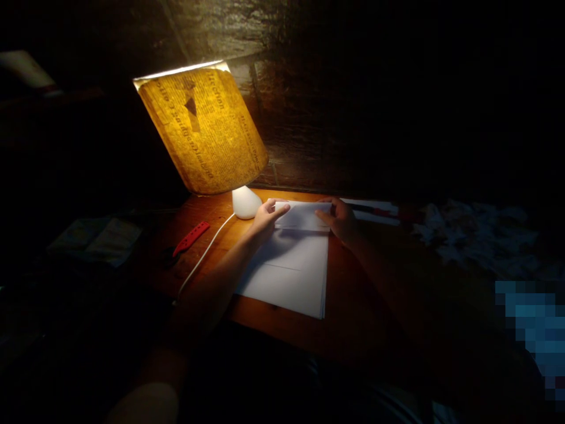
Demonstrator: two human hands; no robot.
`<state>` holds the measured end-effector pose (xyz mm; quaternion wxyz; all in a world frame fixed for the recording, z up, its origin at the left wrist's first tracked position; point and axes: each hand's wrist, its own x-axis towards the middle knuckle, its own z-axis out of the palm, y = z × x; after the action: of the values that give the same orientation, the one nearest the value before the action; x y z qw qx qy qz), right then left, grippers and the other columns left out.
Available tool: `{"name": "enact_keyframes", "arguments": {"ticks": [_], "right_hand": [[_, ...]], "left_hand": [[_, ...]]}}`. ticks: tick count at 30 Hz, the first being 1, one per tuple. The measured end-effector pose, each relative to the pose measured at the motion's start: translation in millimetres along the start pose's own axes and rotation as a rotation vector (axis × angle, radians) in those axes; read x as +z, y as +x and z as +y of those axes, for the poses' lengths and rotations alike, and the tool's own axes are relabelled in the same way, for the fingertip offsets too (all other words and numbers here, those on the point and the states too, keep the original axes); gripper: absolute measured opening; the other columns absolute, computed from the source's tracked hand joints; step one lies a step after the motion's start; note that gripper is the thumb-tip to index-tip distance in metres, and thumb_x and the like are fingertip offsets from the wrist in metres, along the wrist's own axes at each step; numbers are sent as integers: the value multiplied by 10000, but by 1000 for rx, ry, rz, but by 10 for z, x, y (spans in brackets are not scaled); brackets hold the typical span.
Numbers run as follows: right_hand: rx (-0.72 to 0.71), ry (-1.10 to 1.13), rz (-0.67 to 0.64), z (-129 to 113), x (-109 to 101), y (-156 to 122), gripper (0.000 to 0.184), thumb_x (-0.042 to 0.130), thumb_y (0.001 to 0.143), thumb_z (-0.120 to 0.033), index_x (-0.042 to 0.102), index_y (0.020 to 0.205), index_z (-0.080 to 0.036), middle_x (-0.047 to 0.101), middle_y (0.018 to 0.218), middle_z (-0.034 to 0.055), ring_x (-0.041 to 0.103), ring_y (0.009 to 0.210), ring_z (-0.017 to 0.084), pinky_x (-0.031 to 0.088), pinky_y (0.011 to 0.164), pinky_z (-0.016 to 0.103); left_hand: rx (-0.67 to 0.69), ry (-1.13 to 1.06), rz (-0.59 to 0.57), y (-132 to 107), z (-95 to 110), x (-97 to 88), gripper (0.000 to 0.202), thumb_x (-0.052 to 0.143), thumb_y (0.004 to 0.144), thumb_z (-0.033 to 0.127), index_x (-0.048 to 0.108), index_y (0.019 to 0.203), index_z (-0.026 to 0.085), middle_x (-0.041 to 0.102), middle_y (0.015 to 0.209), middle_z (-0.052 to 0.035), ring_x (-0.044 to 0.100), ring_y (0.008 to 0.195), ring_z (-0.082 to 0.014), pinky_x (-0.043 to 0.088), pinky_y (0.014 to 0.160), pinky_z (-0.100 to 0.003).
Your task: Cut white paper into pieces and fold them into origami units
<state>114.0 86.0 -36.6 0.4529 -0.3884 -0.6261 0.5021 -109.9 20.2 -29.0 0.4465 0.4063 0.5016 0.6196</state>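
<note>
Between my two hands is a folded piece of white paper [302,218], raised a little so that it throws a shadow below. My left hand [267,219] grips its left end, thumb on top and fingers behind. On the opposite end, my right hand [341,221] pinches the paper in the same way. Beneath lies a stack of white sheets [286,277] on the wooden table, with a thin dark line across the top sheet. The fingers behind the paper are partly hidden.
A lit lamp with a printed yellow shade [203,126] stands behind my left hand; its white cord [205,253] crosses the table [220,235]. A red-handled tool [190,237] lies left. Right are another white sheet [375,211] and a heap of pale paper pieces [477,232], dimly lit.
</note>
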Motion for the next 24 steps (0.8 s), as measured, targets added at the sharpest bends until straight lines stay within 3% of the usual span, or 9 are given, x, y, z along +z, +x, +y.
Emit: {"name": "enact_keyframes", "arguments": {"ticks": [3, 7, 12, 16, 19, 24], "right_hand": [[-5, 11, 7, -3, 20, -9, 404, 786, 667, -491, 665, 959, -240, 709, 811, 16, 652, 758, 226, 530, 700, 367], [42, 52, -25, -15, 44, -23, 411, 796, 696, -558, 663, 923, -243, 704, 773, 23, 663, 731, 234, 551, 639, 364], [161, 104, -115, 23, 40, -13, 440, 831, 688, -613, 691, 874, -239, 743, 811, 46, 679, 704, 233, 585, 586, 359], [124, 14, -71, 75, 15, 2, 437, 805, 750, -643, 683, 815, -229, 692, 697, 33, 652, 649, 221, 558, 565, 342], [101, -10, -59, 93, 10, 7, 440, 792, 762, -654, 678, 793, -230, 700, 690, 39, 649, 645, 220, 539, 563, 335], [104, 39, -57, 76, 25, 3, 432, 816, 712, -635, 669, 812, -241, 736, 727, 31, 667, 657, 220, 545, 572, 335]], "left_hand": [[-7, -21, -7, 34, -36, 21, 307, 948, 724, 257, 726, 916, 164, 733, 911, -63, 697, 838, -201, 566, 871, -361], [31, -38, 101, 76, -87, 48, 293, 935, 698, 241, 689, 850, 194, 715, 816, -36, 696, 780, -227, 582, 836, -410], [43, -53, 65, 33, -57, 29, 321, 929, 738, 326, 692, 923, 212, 719, 856, -21, 682, 761, -199, 574, 757, -373], [2, -52, 12, 18, -57, 16, 384, 931, 749, 367, 711, 1015, 197, 718, 892, -6, 669, 767, -159, 577, 750, -330], [-6, -26, 22, 62, -120, 20, 356, 945, 712, 367, 720, 939, 210, 711, 882, -14, 661, 756, -162, 583, 715, -326], [91, 24, 69, 158, -205, 8, 337, 955, 672, 309, 692, 858, 209, 688, 804, -10, 635, 709, -152, 567, 676, -318]]}}
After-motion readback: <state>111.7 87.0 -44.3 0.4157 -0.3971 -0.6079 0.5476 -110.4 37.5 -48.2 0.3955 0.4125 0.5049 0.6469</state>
